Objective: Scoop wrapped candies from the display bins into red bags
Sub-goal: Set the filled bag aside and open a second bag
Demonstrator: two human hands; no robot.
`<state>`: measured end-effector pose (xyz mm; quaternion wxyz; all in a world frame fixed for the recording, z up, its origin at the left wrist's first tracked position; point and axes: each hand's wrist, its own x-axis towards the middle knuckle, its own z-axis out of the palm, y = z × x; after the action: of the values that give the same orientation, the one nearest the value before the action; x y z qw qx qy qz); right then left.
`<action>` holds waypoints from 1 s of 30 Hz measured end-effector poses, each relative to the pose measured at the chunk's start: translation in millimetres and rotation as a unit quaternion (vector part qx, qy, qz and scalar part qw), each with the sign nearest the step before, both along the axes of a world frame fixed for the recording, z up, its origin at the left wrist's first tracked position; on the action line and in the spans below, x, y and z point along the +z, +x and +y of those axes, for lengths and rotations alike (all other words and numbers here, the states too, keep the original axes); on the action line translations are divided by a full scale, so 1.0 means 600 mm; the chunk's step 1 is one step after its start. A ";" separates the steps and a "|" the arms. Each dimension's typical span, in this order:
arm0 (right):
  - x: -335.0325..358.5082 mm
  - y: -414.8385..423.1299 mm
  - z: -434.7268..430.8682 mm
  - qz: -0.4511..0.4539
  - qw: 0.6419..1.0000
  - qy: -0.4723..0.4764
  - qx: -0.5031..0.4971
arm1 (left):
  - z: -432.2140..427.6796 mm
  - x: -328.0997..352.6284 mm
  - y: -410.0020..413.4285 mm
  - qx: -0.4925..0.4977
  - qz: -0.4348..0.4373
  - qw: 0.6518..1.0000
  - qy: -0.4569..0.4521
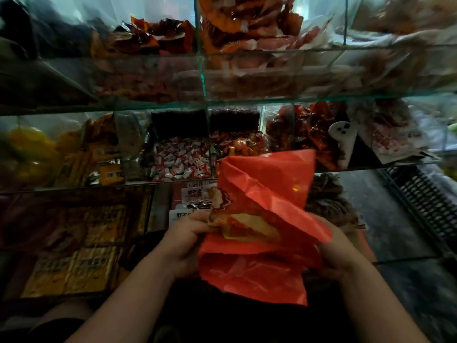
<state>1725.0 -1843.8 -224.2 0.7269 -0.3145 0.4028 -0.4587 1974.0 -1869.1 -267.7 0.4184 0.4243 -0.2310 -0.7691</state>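
A crumpled red plastic bag (262, 201) is held up in front of the glass display bins. My left hand (184, 240) grips the bag's left edge, and a yellow and red wrapper shows through the film beside it. My right hand (338, 251) grips the bag's right side, partly hidden behind the red film. Just beyond the bag lies a bin of red and white wrapped candies (181, 159). An orange-wrapped candy bin (241, 144) sits right of it, partly covered by the bag.
Glass shelves (202, 78) with dividers hold several bins of snacks above and to both sides. Yellow packets (74, 266) lie low on the left. A black plastic crate (430, 201) stands at the right. White labelled packs (195, 194) sit behind the bag.
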 end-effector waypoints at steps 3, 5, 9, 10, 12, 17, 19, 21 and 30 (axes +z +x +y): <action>0.017 -0.016 -0.002 0.144 0.987 -0.072 -0.002 | 0.000 0.014 0.010 0.023 0.042 0.999 -0.015; 0.030 -0.017 0.001 0.243 0.957 -0.159 0.005 | 0.004 0.030 0.010 -0.045 -0.036 0.997 -0.054; 0.025 -0.010 0.017 0.278 0.902 -0.328 -0.045 | 0.015 0.041 0.011 -0.143 -0.140 0.978 -0.065; 0.020 -0.014 0.020 0.274 0.900 -0.334 -0.057 | 0.017 0.043 0.011 -0.153 -0.134 0.975 -0.089; 0.029 -0.021 0.020 0.198 0.942 -0.265 -0.055 | 0.019 0.048 0.012 -0.133 -0.148 0.969 -0.144; 0.024 -0.037 -0.003 0.063 0.997 -0.040 0.022 | 0.018 0.048 -0.010 -0.026 -0.250 0.930 -0.266; 0.025 -0.026 -0.004 0.237 0.969 -0.040 0.060 | 0.020 0.044 -0.027 0.008 -0.284 0.911 -0.298; 0.016 -0.027 -0.001 0.365 0.923 -0.079 0.089 | 0.021 0.038 -0.041 0.028 -0.287 0.900 -0.326; -0.041 -0.051 -0.011 0.438 0.862 -0.207 -0.150 | 0.019 0.021 -0.101 0.061 -0.081 0.981 -0.165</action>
<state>1694.4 -1850.6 -249.1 0.3159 -0.5617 0.6181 -0.4502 1913.2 -1857.9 -255.4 0.5090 0.4231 -0.3618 -0.6566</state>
